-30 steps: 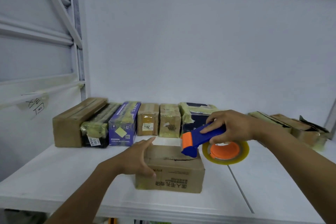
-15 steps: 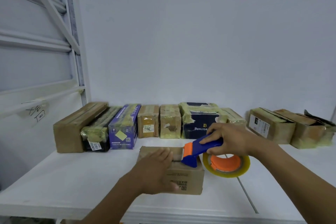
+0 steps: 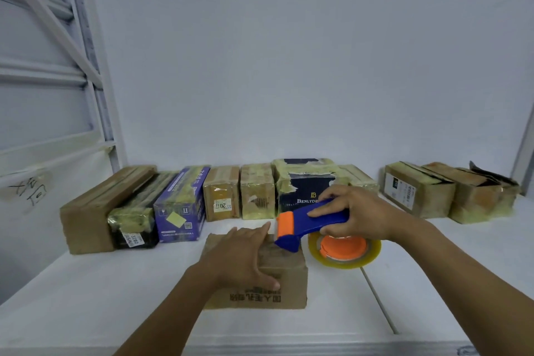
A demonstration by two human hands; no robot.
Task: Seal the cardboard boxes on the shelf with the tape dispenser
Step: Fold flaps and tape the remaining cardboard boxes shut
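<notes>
The cardboard box point(image 3: 277, 277) sat at the front of the shelf point(image 3: 115, 298), pinned under the flat, open-fingered left hand point(image 3: 242, 257), apparently to hold its flaps down, as the right hand point(image 3: 358, 214) gripped the tape dispenser point(image 3: 306, 222) at its top.

I am facing a plain white wall point(image 3: 289, 52). Left of that wall, a white metal frame point(image 3: 101, 101) with diagonal braces is rising; soft, even light is falling.
</notes>
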